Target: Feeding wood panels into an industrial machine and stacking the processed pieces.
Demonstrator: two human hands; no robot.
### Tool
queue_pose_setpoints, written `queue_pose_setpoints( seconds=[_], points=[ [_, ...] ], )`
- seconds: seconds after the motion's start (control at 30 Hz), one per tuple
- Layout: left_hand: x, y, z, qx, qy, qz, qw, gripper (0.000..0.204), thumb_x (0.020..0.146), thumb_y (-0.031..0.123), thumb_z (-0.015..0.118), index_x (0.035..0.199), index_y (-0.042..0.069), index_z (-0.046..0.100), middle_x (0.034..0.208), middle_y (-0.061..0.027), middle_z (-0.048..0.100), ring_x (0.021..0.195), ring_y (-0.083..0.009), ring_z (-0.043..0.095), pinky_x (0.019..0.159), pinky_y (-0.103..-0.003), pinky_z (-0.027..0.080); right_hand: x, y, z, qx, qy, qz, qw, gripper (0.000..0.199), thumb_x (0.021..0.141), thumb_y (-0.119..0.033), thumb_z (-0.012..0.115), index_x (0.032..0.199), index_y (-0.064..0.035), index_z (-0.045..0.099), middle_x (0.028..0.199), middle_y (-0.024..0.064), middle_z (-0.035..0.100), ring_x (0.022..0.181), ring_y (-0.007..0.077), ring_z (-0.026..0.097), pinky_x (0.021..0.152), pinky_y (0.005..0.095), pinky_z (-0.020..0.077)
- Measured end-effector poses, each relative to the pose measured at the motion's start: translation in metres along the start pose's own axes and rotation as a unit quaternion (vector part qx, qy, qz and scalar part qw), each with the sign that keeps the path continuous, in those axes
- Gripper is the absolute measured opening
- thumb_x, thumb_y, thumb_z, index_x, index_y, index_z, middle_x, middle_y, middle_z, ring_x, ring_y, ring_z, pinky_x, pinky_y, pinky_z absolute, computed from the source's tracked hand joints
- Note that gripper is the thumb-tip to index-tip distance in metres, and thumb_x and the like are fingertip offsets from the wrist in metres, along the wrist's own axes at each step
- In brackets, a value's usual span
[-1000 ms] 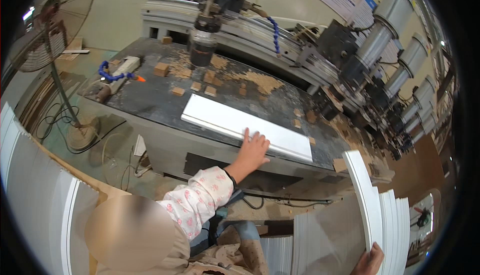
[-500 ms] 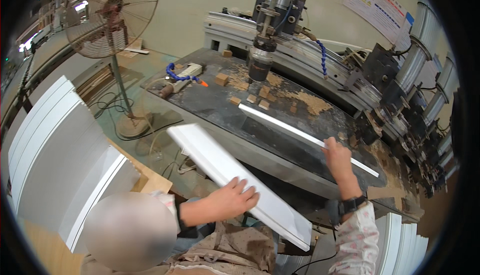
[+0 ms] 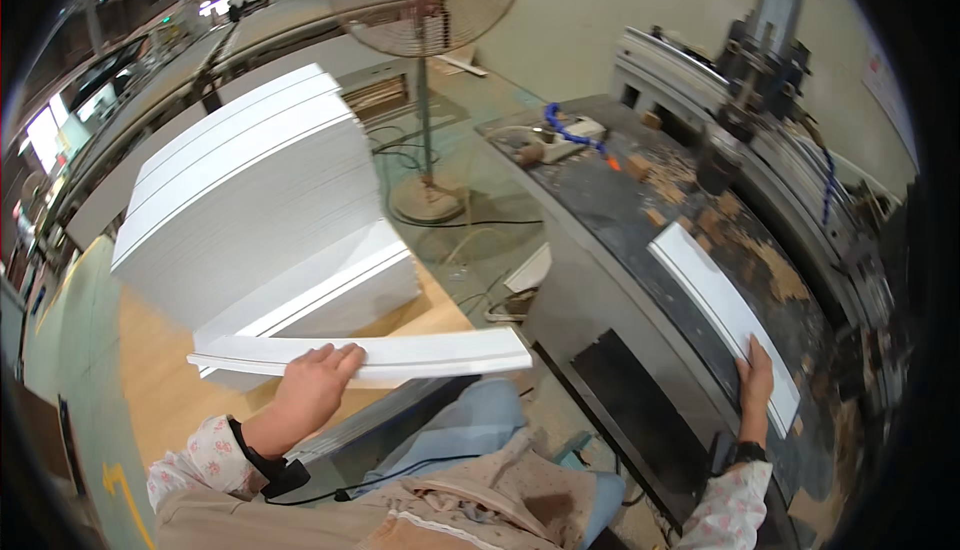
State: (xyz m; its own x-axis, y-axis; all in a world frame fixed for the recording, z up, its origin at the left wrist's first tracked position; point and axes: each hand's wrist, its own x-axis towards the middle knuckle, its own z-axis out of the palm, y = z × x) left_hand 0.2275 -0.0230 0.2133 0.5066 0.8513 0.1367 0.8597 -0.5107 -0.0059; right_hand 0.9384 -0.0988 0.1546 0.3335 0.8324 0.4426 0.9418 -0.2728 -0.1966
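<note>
My left hand (image 3: 318, 390) is closed on a long white board (image 3: 440, 352) with a grooved edge, fingers over its top near the left part. That board lies crosswise in front of a lower pile of white boards (image 3: 335, 285); whether it touches the pile I cannot tell. A taller stack of the same boards (image 3: 250, 175) rises behind. Over on the right, my right hand (image 3: 757, 378) grips the long edge of a second white board (image 3: 705, 285) near its closer end. This one rests on the dark machine table (image 3: 605, 190).
A machine spindle (image 3: 718, 160) stands over the table beside wood blocks (image 3: 640, 168) and sawdust (image 3: 775, 265). Blue flexible hose (image 3: 565, 128) curls at the table's far corner. A pedestal fan (image 3: 425, 100) stands behind, cables round its base. Wooden board (image 3: 150, 350) lies under the stacks.
The view has swung left. My left hand has carried its board from beside the machine table leftward to the stacks. My right hand still holds the other board, now turned flatter on the table.
</note>
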Motion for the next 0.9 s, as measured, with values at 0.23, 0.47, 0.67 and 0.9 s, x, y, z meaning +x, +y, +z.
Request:
queue_pose_setpoints(
  seconds=[0.23, 0.47, 0.67, 0.9],
  points=[
    [-0.010, -0.088, 0.031, 0.048, 0.078, -0.177, 0.980, 0.037, 0.082, 0.000, 0.051, 0.118, 0.006, 0.055, 0.117, -0.0138, 0.065, 0.107, -0.0384, 0.062, 0.085, -0.042, 0.054, 0.016, -0.029, 0.012, -0.040, -0.036, 0.030, 0.998, 0.041, 0.088, -0.011, 0.066, 0.128, -0.0064, 0.060, 0.132, 0.0171, 0.058, 0.129, 0.0353, 0.049, 0.106, 0.0392, 0.0398],
    [0.004, -0.143, 0.096, 0.061, 0.092, -0.180, 0.977, 0.044, 0.086, 0.008, 0.056, 0.130, 0.008, 0.050, 0.130, -0.0135, 0.056, 0.123, -0.0366, 0.051, 0.095, -0.049, 0.048, 0.032, -0.056, 0.002, -0.020, -0.055, 0.074, 0.996, 0.039, 0.084, -0.015, 0.070, 0.119, 0.0006, 0.063, 0.114, 0.0192, 0.067, 0.109, 0.0355, 0.062, 0.094, 0.0385, 0.0476],
    [0.004, -0.169, 0.118, 0.111, 0.053, -0.102, 0.987, 0.073, 0.080, 0.043, 0.070, 0.141, 0.014, 0.044, 0.143, -0.0115, 0.044, 0.132, -0.0356, 0.040, 0.103, -0.056, 0.038, 0.028, -0.050, 0.007, -0.020, -0.021, 0.067, 0.997, 0.040, 0.082, -0.016, 0.073, 0.117, 0.0016, 0.064, 0.106, 0.0205, 0.068, 0.098, 0.0337, 0.067, 0.084, 0.0380, 0.0509],
    [0.026, -0.178, 0.138, -0.008, 0.126, -0.083, 0.989, 0.069, 0.077, 0.029, 0.075, 0.136, 0.007, 0.048, 0.136, -0.0159, 0.051, 0.128, -0.0381, 0.044, 0.106, -0.052, 0.035, 0.020, -0.002, 0.005, -0.050, -0.046, 0.090, 0.994, 0.047, 0.079, -0.025, 0.074, 0.116, 0.0017, 0.064, 0.113, 0.0210, 0.066, 0.108, 0.0386, 0.061, 0.094, 0.0422, 0.0476]
  ],
)
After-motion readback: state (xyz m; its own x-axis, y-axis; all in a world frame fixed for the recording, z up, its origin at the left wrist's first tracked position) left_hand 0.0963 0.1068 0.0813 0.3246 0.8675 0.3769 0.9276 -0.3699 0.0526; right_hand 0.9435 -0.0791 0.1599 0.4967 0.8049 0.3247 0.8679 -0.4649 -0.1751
